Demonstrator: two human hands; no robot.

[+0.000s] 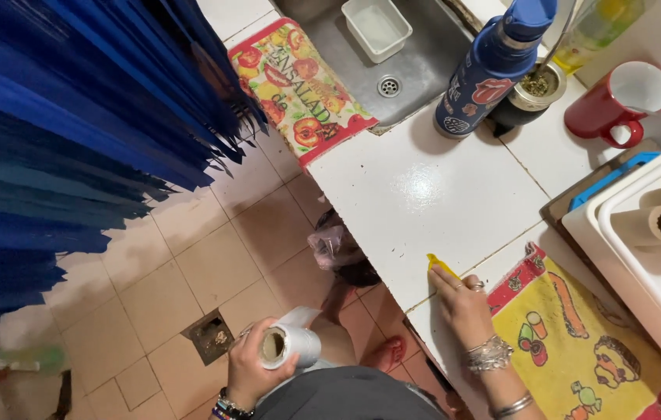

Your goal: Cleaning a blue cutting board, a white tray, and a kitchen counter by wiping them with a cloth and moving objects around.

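My left hand (249,365) grips a white roll of thin plastic bags (290,344) by its cardboard core, held over the floor near my body. My right hand (461,299), with rings and bracelets, rests on the white tiled counter (424,194) and pinches a small yellow item (439,264) at its fingertips; I cannot tell what that item is. Right beside this hand lies a yellow printed cloth with a red border (579,342).
A steel sink (416,70) holds a white rectangular tub (377,27), with a tomato-print cloth (299,89) over its edge. A blue bottle (490,70), a mate cup (536,89) and a red mug (618,101) stand at the back. White trays with cardboard tubes (657,225) sit right. Blue fringe (74,117) hangs left; a floor drain (210,336) is below.
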